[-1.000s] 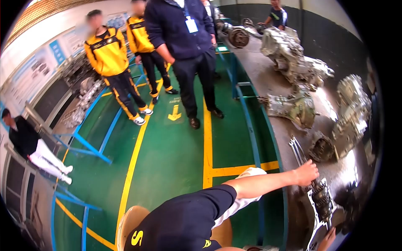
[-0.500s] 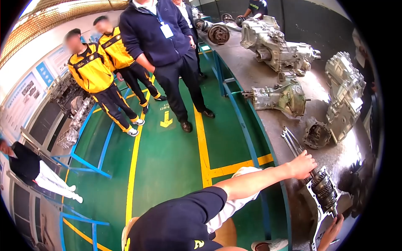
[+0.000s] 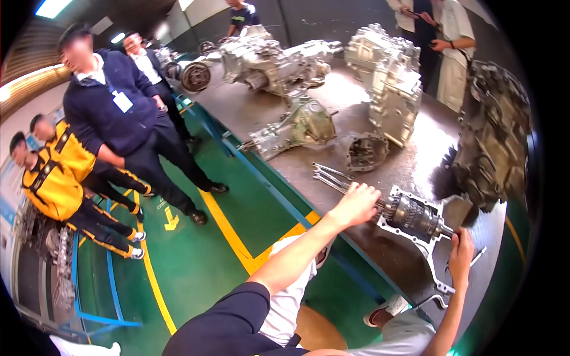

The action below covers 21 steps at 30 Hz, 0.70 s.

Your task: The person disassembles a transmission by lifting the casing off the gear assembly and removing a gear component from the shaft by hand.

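A gear shaft with a stack of dark gears sits in an open light-metal gearbox housing on the bench. My left hand is closed around the shaft's left end, its fingers curled over it. At the opposite end, my right hand grips the thin shaft tip with thumb and fingers. Several wrenches lie just beyond my left hand. A slim metal tool rests beside my right hand, and a dark bent rod lies at the housing's near end.
On the bench stand a round bell-shaped casing, a smaller gearbox, larger transmissions and a dark engine block at right. People stand left in the aisle and behind the bench. A blue frame edges the bench.
My view has swung to the right, so the bench and housing appear further left and people behind the bench show. Both hands remain at the gear shaft's ends.
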### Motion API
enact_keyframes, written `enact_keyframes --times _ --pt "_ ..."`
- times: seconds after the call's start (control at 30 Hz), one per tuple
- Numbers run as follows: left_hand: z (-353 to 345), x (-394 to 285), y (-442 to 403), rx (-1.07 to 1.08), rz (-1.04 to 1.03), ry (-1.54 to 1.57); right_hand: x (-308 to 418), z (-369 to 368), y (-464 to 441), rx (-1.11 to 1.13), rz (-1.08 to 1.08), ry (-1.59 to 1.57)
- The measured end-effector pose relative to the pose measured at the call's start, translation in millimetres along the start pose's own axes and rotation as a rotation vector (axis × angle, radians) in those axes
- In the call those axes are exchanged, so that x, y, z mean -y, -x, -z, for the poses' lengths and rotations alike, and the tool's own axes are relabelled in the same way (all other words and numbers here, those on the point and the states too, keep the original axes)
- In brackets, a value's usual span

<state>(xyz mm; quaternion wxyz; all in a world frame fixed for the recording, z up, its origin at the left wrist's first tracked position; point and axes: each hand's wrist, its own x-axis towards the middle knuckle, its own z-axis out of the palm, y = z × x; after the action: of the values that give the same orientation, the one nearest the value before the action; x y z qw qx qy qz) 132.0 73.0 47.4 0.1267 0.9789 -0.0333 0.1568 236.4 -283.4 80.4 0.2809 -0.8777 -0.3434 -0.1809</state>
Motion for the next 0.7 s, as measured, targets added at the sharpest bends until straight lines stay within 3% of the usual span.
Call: enact_keyframes --times 0.7 --pt "2 0 0 0.030 0.002 0.013 17 4 -3 -0.011 0.066 0.085"
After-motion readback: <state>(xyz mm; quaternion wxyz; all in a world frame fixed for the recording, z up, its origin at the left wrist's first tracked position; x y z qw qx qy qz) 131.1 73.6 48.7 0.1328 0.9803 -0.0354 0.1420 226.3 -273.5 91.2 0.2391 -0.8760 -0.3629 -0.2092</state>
